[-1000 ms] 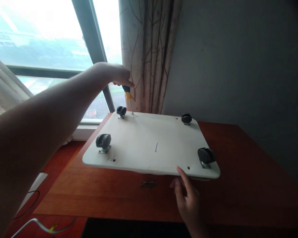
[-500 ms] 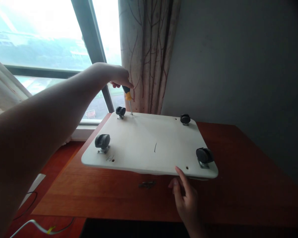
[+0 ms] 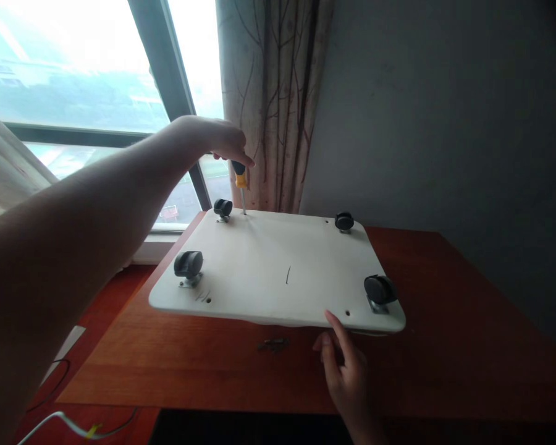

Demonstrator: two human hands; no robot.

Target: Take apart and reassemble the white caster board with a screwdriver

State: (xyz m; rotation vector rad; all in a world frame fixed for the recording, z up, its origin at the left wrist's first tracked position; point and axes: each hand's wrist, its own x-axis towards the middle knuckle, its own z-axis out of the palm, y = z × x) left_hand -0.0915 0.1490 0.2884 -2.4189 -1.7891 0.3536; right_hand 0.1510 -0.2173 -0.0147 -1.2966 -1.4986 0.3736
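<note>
A white board with rounded corners lies on the table, black swivel casters standing up near its corners. My left hand is closed around the dark handle of a screwdriver with a yellow collar. Its shaft stands nearly upright, the tip at a hole by the board's far left caster. At the near edge, my right hand rests its outstretched index finger on the board. The thumb is extended too, and nothing shows in its grasp. Several small screws lie in front of the board.
The reddish-brown wooden table carries the board. A window is at the left, a patterned curtain behind, a grey wall at the right. A white cable runs across the floor at lower left.
My left hand has turned slightly on the screwdriver, which stands a little more upright. The whole view has shifted slightly; my right hand stays at the board's edge.
</note>
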